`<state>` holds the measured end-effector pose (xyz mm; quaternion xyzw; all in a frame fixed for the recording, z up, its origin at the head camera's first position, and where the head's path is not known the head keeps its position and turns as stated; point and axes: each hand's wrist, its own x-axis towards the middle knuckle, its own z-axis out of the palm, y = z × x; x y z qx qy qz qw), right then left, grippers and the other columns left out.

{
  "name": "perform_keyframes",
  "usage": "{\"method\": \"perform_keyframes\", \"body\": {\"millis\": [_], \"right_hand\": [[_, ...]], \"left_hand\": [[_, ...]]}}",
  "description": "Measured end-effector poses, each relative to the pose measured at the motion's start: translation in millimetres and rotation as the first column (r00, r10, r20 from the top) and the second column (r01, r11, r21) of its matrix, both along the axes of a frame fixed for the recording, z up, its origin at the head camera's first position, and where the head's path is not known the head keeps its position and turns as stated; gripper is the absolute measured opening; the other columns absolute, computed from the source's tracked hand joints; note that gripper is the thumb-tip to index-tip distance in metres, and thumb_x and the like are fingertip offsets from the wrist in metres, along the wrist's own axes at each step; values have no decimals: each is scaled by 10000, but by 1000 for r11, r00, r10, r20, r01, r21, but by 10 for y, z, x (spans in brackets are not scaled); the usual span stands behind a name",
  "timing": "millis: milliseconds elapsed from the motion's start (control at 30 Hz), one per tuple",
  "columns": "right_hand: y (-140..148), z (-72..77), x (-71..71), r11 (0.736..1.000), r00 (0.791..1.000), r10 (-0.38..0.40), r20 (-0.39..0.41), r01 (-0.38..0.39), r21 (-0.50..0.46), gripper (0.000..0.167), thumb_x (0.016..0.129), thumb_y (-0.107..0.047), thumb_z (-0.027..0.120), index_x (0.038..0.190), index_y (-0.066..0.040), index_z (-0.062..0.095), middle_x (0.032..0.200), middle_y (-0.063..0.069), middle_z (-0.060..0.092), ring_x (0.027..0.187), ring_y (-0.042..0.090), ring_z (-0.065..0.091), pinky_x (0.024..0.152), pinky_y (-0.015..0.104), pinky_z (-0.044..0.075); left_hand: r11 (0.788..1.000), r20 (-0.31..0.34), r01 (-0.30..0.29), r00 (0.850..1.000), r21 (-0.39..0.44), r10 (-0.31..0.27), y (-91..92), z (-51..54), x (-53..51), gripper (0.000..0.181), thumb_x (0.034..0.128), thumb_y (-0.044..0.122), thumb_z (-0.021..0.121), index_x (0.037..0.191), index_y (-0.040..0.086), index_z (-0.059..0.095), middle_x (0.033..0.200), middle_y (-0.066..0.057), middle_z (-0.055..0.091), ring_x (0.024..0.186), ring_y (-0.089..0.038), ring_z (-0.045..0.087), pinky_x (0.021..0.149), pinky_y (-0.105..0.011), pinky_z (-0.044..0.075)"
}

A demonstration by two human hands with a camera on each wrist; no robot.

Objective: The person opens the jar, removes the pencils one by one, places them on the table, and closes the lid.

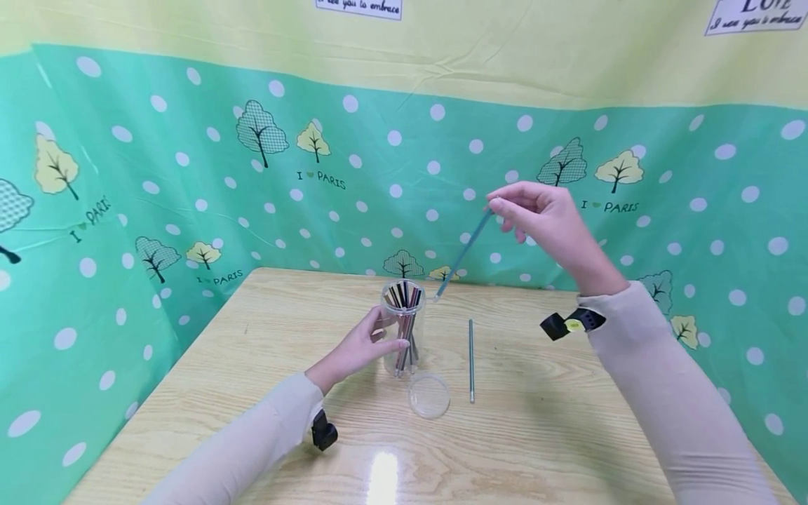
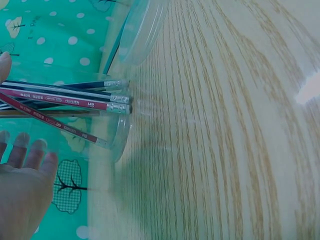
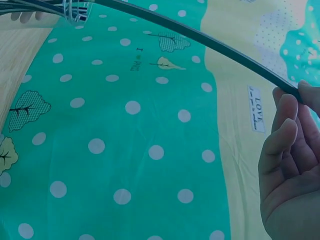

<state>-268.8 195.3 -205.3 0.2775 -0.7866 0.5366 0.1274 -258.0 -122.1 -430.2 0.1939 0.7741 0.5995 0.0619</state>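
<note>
— Polka-dotted green cloth (image 1: 379, 210), printed with trees below a yellow band, hangs at 12 o'clock behind a wood-grain table (image 1: 284, 308).
— And the figure at work?
— A person in pale sleeves (image 1: 669, 393), the left arm extending in from 7 o'clock, the right from 4.
— What do the hands show?
— At 8 o'clock of a clear jar (image 1: 421, 330), the left hand (image 1: 356, 349) curls around its side, thumb on the near face, fingers on the far. Up at 2 o'clock, above the table, the right hand (image 1: 548, 219) pinches the top end of a blue-green pencil (image 1: 463, 253) between thumb and fingertips, the remaining fingers loosely bent.
— How does the jar stand?
— Upright, mouth uncovered, with a bundle of pencils (image 2: 65, 101) leaning inside, dark and red barrels, silver ferrules down at the base.
— Beside it?
— A round clear lid (image 1: 429, 395) lies flat at 5 o'clock, near the base. At 4 o'clock, a second pencil (image 1: 471, 361) rests on the wood, aligned from 12 to 6.
— And the pinched one?
— It slants toward 7 o'clock, lower end just beside the jar's rim; whether they touch cannot be told.
</note>
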Motion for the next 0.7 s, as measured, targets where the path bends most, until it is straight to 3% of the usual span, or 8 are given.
{"method": "perform_keyframes", "body": {"millis": [300,700], "right_hand": [[148,-79,-63,996,994,-72,81,67,66,323,935,-359,723,1145,-113,735,896,50,706,643,188,578,612,279,519],[302,-301,-308,991,973,-122,196,108,83,390,925,-445,709,1144,-123,735,940,47,651,680,184,583,659,279,544]], "left_hand": [[1000,8,-2,1000,-3,2,3,-2,8,764,882,285,795,1511,199,372,1516,-155,435,1413,-356,376,1176,-509,294],[1000,-2,1,1000,-6,-1,-7,-3,6,777,880,279,797,1519,191,364,1514,-152,435,1411,-343,382,1175,-500,298]]}}
